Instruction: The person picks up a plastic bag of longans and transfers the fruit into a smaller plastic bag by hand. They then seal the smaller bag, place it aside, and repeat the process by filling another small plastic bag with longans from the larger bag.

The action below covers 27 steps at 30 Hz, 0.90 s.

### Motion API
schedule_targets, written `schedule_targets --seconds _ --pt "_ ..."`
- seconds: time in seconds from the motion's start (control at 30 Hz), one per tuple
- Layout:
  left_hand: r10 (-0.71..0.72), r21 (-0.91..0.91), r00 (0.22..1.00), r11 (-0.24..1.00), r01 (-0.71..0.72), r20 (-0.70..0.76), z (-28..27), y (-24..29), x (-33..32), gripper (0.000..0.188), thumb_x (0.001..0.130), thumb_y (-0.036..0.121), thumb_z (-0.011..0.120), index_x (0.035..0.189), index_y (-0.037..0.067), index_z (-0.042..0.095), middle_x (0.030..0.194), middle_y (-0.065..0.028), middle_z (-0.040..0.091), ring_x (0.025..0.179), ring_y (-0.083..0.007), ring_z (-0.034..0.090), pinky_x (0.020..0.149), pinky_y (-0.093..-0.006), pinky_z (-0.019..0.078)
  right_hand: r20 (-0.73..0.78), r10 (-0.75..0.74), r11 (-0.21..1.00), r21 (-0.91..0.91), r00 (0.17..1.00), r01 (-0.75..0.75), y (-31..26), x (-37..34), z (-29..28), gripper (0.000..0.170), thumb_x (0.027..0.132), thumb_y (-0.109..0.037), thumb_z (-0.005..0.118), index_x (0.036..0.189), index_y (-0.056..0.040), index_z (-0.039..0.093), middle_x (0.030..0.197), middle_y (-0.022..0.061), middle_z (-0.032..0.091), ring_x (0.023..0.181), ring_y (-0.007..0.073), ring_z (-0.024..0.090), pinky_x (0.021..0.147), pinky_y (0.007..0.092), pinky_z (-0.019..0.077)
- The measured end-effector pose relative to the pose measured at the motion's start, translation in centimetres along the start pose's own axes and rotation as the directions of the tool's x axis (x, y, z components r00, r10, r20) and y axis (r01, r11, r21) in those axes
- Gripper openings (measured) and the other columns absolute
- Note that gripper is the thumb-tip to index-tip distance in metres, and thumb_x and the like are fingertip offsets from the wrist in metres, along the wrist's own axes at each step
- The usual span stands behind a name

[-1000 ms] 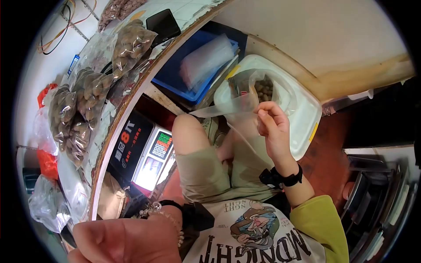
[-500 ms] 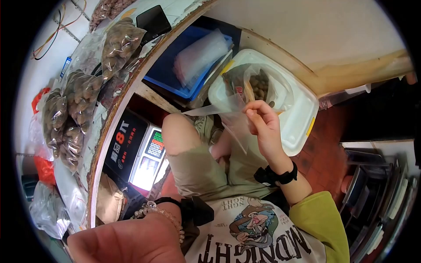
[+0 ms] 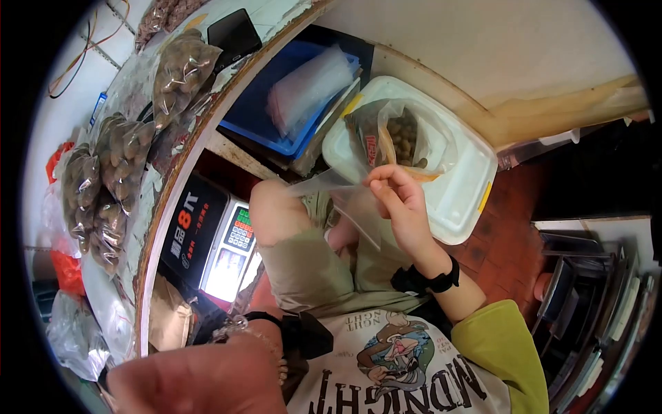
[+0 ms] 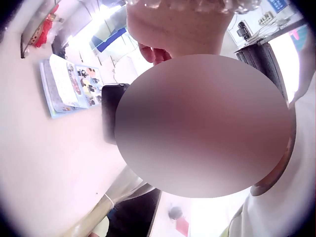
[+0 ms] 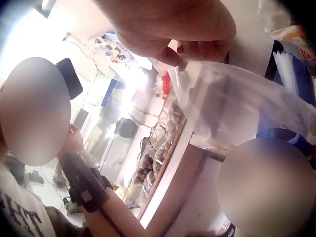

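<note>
My right hand (image 3: 403,200) pinches the edge of a clear plastic bag (image 3: 355,203) between thumb and fingers, above my lap. The bag hangs thin and flat, and its film spreads below the fingers in the right wrist view. Just beyond that hand, an opened bag of brown, rounded pieces (image 3: 402,134) rests on a white plastic tub (image 3: 458,200). My left hand (image 3: 196,376) is raised close to the head camera, blurred, with its palm in view. In the left wrist view its fingers (image 4: 157,54) are bent near the face, partly hidden, and nothing shows in them.
Left of my knees, a lit scale (image 3: 227,269) sits under the counter. A blue tray (image 3: 238,127) holds a stack of clear bags (image 3: 310,93). Filled bags (image 3: 183,76) and a black phone-like device (image 3: 234,38) lie on the counter. Dark trays (image 3: 579,303) stand at right.
My right hand has shifted slightly left in the head view with the clear bag, which has swung and folded. More of the filled bag on the tub shows. The left hand stays raised.
</note>
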<state>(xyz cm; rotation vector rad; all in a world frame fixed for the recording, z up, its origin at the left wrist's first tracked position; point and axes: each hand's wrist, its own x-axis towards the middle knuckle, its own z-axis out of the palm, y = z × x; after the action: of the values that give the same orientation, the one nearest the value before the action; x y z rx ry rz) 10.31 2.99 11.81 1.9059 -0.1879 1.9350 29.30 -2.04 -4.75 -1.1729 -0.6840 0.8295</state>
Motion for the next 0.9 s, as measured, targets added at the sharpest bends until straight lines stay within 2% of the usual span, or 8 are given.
schedule_targets --seconds 0.1,0.17,0.2,0.27,0.37,0.43,0.67,0.9 --pt "-0.356 -0.413 0.899 0.881 0.232 -0.255 0.3 -0.2 -3.8 0.018 0.089 0.031 0.058 0.089 0.013 0.064 0.086 -0.0026 0.06 0.086 -0.0164 0.05 0.081 -0.0312 0.0343 -0.058 0.062 0.997 0.039 0.996 -0.06 -0.5 0.3 -1.0 0.008 0.096 -0.014 0.054 0.099 -0.0074 0.058 0.066 -0.008 0.04 0.052 0.001 0.027 0.046 0.0205 0.0198" --pt "-0.296 0.227 0.934 0.913 0.338 -0.201 2.8 -3.8 -6.3 0.043 0.094 0.04 0.044 0.094 0.0 0.059 0.091 -0.0122 0.056 0.088 -0.0212 0.052 0.083 -0.0359 0.0411 -0.092 0.07 0.989 0.134 0.993 -0.057 -0.4 0.9 -2.7 0.008 0.096 -0.014 0.054 0.099 -0.0078 0.057 0.065 -0.0078 0.039 0.051 0.0014 0.027 0.046 0.0206 0.0196" --pt "-0.465 0.374 0.864 0.779 0.503 -0.192 3.0 -5.4 -9.7 0.039 0.095 0.033 0.047 0.105 -0.004 0.053 0.096 -0.0125 0.054 0.087 -0.0214 0.053 0.084 -0.0354 0.0439 -0.116 0.085 0.973 0.225 0.99 -0.057 -0.5 1.2 -3.6 0.007 0.097 -0.014 0.053 0.098 -0.0081 0.057 0.065 -0.0075 0.038 0.051 0.0018 0.027 0.046 0.0207 0.0194" --pt "-0.914 0.183 0.406 0.397 0.899 -0.015 5.1 -7.5 -14.9 0.037 0.093 0.019 0.057 0.123 0.001 0.045 0.107 -0.0085 0.049 0.097 -0.0166 0.05 0.087 -0.0302 0.0418 -0.195 0.116 0.96 0.273 0.974 -0.06 -0.7 1.5 -5.2 0.007 0.097 -0.014 0.053 0.097 -0.0084 0.056 0.065 -0.0074 0.038 0.05 0.0019 0.027 0.045 0.0201 0.0196" --pt "-0.943 0.106 -0.067 -0.034 0.994 0.325 5.8 -11.3 -28.1 0.041 0.093 0.022 0.062 0.123 -0.001 0.046 0.111 -0.0094 0.05 0.097 -0.0174 0.05 0.088 -0.0301 0.0419 -0.18 0.152 0.977 0.175 0.972 -0.12 0.3 1.6 -8.4 0.009 0.096 -0.016 0.055 0.098 -0.0071 0.057 0.068 -0.0059 0.045 0.055 0.003 0.036 0.049 0.0195 0.028" --pt "-0.865 0.197 -0.187 -0.105 0.975 0.465 5.9 -12.0 -33.3 0.034 0.094 0.022 0.061 0.118 0.0 0.05 0.109 -0.009 0.053 0.096 -0.016 0.051 0.086 -0.0286 0.0431 -0.215 0.123 0.992 0.024 0.969 -0.121 1.0 1.3 -9.6 0.009 0.096 -0.015 0.055 0.098 -0.0061 0.057 0.07 -0.0049 0.047 0.059 0.0042 0.04 0.053 0.0201 0.0318" --pt "-0.731 0.121 -0.29 -0.276 0.953 0.617 5.9 -12.4 -31.6 0.025 0.092 0.013 0.063 0.111 0.003 0.051 0.097 -0.0049 0.059 0.091 -0.0112 0.055 0.082 -0.023 0.0437 -0.314 0.103 0.968 -0.186 0.944 -0.167 3.4 -0.4 -13.5 0.011 0.096 -0.018 0.055 0.096 -0.0079 0.06 0.067 -0.0045 0.05 0.057 0.0014 0.038 0.049 0.0177 0.0261" --pt "-0.747 -0.045 -0.267 -0.369 0.928 0.609 5.9 -11.8 -30.9 0.032 0.09 0.004 0.061 0.117 0.004 0.043 0.086 -0.0051 0.06 0.076 -0.0121 0.06 0.069 -0.0269 0.0495 -0.344 0.02 0.95 -0.286 0.939 -0.125 4.4 -0.5 -13.8 0.009 0.094 -0.012 0.056 0.098 -0.0046 0.058 0.068 0.0003 0.053 0.063 0.008 0.049 0.056 0.0234 0.0374"
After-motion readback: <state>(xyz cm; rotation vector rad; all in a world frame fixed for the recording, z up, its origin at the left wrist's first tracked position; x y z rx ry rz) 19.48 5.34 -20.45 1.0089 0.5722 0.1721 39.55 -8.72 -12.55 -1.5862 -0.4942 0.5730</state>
